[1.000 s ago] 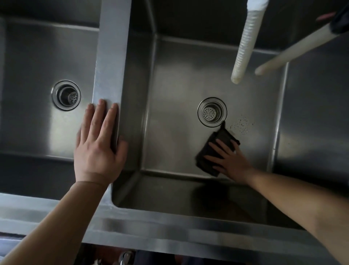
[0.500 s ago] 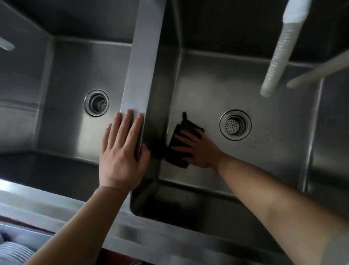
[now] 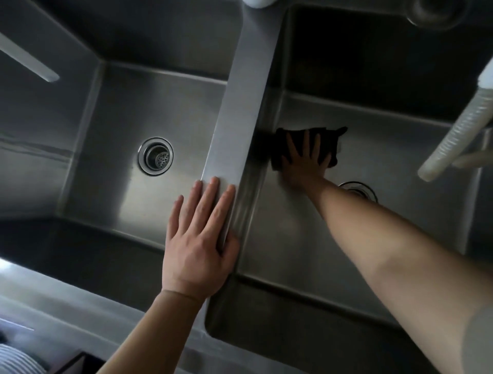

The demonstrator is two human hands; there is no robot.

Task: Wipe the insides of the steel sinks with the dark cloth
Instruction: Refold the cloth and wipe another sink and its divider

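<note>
Two steel sinks lie side by side, the left sink [image 3: 112,128] and the right sink [image 3: 394,149], split by a steel divider [image 3: 240,112]. My right hand [image 3: 304,162] presses flat, fingers spread, on the dark cloth [image 3: 330,138] on the right sink's floor, at its far left beside the divider wall. My left hand [image 3: 202,240] rests flat on the divider's near end, fingers apart, holding nothing. The right sink's drain [image 3: 360,188] is partly hidden by my right forearm.
The left sink's drain [image 3: 156,156] sits mid-floor. A ribbed white hose [image 3: 456,133] hangs over the right sink at the right edge. A tap base [image 3: 257,2] stands at the divider's far end. The front rim [image 3: 80,301] runs along the near side.
My right hand has slid the cloth from beside the drain to the sink's left wall, then away from me toward the back. The view has shifted left. My left hand stays on the divider.
</note>
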